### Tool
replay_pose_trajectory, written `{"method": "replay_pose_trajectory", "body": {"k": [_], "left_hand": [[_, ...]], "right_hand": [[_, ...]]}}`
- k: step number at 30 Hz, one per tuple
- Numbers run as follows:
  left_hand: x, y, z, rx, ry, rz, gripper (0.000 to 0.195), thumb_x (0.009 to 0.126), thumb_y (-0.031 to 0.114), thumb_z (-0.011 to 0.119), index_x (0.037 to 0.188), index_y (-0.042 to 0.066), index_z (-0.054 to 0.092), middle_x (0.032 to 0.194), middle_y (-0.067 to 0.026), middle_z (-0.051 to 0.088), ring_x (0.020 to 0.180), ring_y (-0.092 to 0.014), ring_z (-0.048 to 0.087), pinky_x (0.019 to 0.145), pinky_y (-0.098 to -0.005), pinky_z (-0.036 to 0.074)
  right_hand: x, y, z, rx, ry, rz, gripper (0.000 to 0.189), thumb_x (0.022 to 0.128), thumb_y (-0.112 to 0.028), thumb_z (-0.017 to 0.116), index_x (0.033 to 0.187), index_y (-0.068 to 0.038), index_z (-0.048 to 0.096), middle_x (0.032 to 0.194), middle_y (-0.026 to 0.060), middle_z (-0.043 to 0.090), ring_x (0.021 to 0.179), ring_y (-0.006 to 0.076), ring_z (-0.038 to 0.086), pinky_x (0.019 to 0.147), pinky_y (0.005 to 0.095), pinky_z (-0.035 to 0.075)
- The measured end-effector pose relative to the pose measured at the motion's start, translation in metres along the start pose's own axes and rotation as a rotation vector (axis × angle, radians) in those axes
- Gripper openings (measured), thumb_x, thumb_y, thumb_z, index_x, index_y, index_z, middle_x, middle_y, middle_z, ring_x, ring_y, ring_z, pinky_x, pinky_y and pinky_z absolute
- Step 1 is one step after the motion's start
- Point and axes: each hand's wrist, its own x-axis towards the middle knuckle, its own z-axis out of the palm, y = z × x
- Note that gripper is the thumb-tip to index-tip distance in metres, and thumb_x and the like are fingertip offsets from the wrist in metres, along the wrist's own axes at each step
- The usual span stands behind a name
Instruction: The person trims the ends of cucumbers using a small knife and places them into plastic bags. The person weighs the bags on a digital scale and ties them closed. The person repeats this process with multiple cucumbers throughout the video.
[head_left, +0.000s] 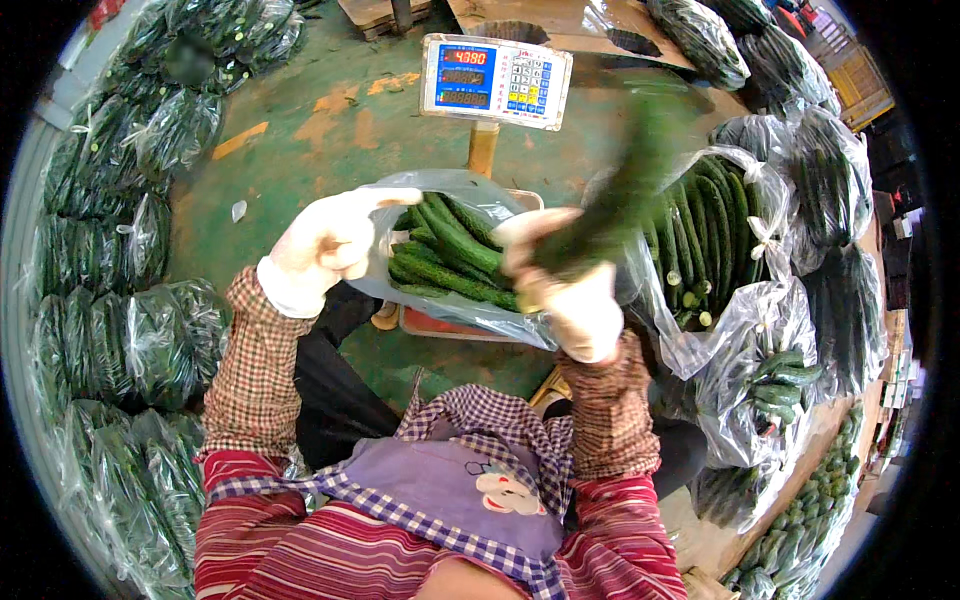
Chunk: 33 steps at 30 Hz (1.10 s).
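My right hand, in a white glove, grips a long cucumber near its lower end; the cucumber is tilted up to the right and blurred. My left hand, also gloved, is at the left edge of an open clear plastic bag, its forefinger extended along the rim; whether it pinches the film is unclear. Inside the bag lie several cucumbers. The bag rests on a platform scale, whose lit display panel stands on a post beyond it.
At my right an open bag of cucumbers stands beside tied bags. Several loose cucumbers lie on a bag. Filled bags line the left side. Cardboard with cut-out holes lies beyond the scale, on the green floor.
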Motion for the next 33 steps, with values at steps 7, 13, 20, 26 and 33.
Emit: {"method": "replay_pose_trajectory", "body": {"k": [7, 13, 20, 26, 33], "left_hand": [[0.018, -0.003, 0.002, 0.053, 0.088, 0.123, 0.066, 0.075, 0.009, 0.049, 0.135, -0.006, 0.025, 0.046, 0.0065, 0.032, 0.036, -0.003, 0.026, 0.036, -0.0186, 0.024], [0.037, -0.006, 0.002, 0.328, 0.268, 0.301, 0.066, 0.079, 0.02, 0.054, 0.13, -0.012, 0.029, 0.048, 0.0044, 0.041, 0.039, -0.003, 0.033, 0.042, -0.0177, 0.037], [0.062, -0.011, 0.018, 0.371, 0.351, 0.37, 0.062, 0.081, 0.024, 0.056, 0.125, -0.014, 0.035, 0.088, -0.0084, 0.062, 0.045, -0.004, 0.04, 0.045, -0.02, 0.041], [0.077, -0.015, 0.011, 0.437, 0.298, 0.324, 0.058, 0.08, 0.024, 0.057, 0.122, -0.012, 0.04, 0.091, -0.0091, 0.063, 0.044, -0.004, 0.041, 0.044, -0.0202, 0.041], [0.089, -0.015, 0.017, 0.445, 0.3, 0.263, 0.054, 0.08, 0.023, 0.056, 0.119, -0.011, 0.042, 0.116, -0.0182, 0.055, 0.044, -0.005, 0.043, 0.044, -0.0204, 0.042]], "right_hand": [[-0.028, 0.14, 0.023, -1.16, -0.297, 0.337, 0.054, 0.069, -0.02, 0.059, 0.121, -0.012, 0.047, 0.098, 0.0166, 0.061, 0.092, 0.0368, 0.057, 0.08, 0.0437, 0.046], [-0.044, 0.125, -0.01, -0.644, -0.232, 0.392, 0.042, 0.074, -0.019, 0.058, 0.114, -0.01, 0.055, 0.097, 0.019, 0.06, 0.091, 0.0331, 0.059, 0.083, 0.0411, 0.045], [-0.029, 0.138, -0.215, -0.842, 0.878, 0.323, 0.02, 0.073, -0.013, 0.052, 0.085, -0.003, 0.065, 0.083, 0.018, 0.063, 0.083, 0.0328, 0.06, 0.076, 0.0364, 0.048], [0.0, 0.175, -0.287, -1.053, 0.6, 1.027, 0.046, 0.068, -0.03, 0.067, 0.107, -0.008, 0.059, 0.112, 0.0137, 0.057, 0.103, 0.0303, 0.055, 0.088, 0.0405, 0.044], [-0.058, 0.182, -0.316, -0.786, 0.844, 0.297, 0.04, 0.07, -0.018, 0.068, 0.106, -0.002, 0.059, 0.091, 0.0146, 0.058, 0.085, 0.0274, 0.054, 0.076, 0.0348, 0.044]]}}
